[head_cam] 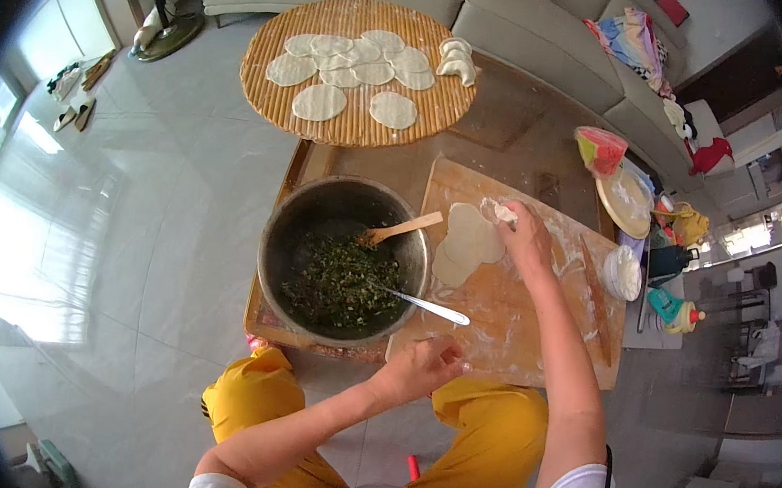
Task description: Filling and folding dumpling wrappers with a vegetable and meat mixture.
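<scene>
My right hand point(528, 240) is over the far part of a floured wooden board point(495, 341). Its fingertips pinch a small white clump point(505, 214), flour or dough; I cannot tell which. Just left of it, overlapping flat round dough wrappers point(466, 245) lie on the board. My left hand point(423, 369) hangs over the board's near edge, fingers curled and whitened at the tips; whether anything is inside is hidden. Beside the board, a large metal pot point(267, 267) holds chopped green filling point(341, 278), with a wooden spatula point(403, 229) and a metal spoon point(437, 310) resting in it.
A round woven tray point(257, 90) at the table's far end bears several wrappers point(319, 102) and folded dumplings point(457, 61). A thin rolling pin point(596, 298) lies along the board's right side, near a tub of white flour point(622, 272). A sofa point(527, 37) stands behind.
</scene>
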Tool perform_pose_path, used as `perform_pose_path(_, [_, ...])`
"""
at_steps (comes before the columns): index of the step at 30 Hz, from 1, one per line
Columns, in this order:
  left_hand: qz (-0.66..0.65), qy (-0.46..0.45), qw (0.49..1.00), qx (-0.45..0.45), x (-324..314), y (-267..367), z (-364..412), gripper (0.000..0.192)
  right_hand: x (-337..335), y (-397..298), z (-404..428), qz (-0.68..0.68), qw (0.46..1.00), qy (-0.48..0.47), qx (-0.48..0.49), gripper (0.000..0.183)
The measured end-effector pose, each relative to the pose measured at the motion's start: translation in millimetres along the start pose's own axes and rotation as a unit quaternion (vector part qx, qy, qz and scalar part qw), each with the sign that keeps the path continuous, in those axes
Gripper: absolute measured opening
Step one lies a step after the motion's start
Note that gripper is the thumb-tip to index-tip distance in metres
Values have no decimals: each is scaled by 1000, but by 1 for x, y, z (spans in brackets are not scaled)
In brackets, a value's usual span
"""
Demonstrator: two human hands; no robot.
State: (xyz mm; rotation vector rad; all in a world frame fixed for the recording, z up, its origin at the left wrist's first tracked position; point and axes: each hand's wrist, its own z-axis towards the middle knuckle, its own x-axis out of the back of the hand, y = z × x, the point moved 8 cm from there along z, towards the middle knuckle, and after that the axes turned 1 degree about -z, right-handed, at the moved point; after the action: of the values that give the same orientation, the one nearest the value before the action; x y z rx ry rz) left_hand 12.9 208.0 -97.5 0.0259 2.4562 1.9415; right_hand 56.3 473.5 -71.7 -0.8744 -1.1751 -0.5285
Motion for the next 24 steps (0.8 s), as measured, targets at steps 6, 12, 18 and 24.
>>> perform_pose_path(6, [34, 20, 999, -33, -1, 0, 3, 29, 17, -4, 32, 118, 993, 23, -20, 28])
perform_pose_path(12, [45, 16, 998, -44, 0, -6, -5, 27, 54, -103, 114, 126, 981, 72, 128, 26])
perform_pose_path(18, [55, 21, 996, -70, 4, -2, -8, 28, 51, -145, 179, 42, 976, 110, 183, 24])
perform_pose_path(24, [52, 13, 997, -52, 12, 3, -15, 30, 32, -154, 193, -1, 980, 87, 178, 26])
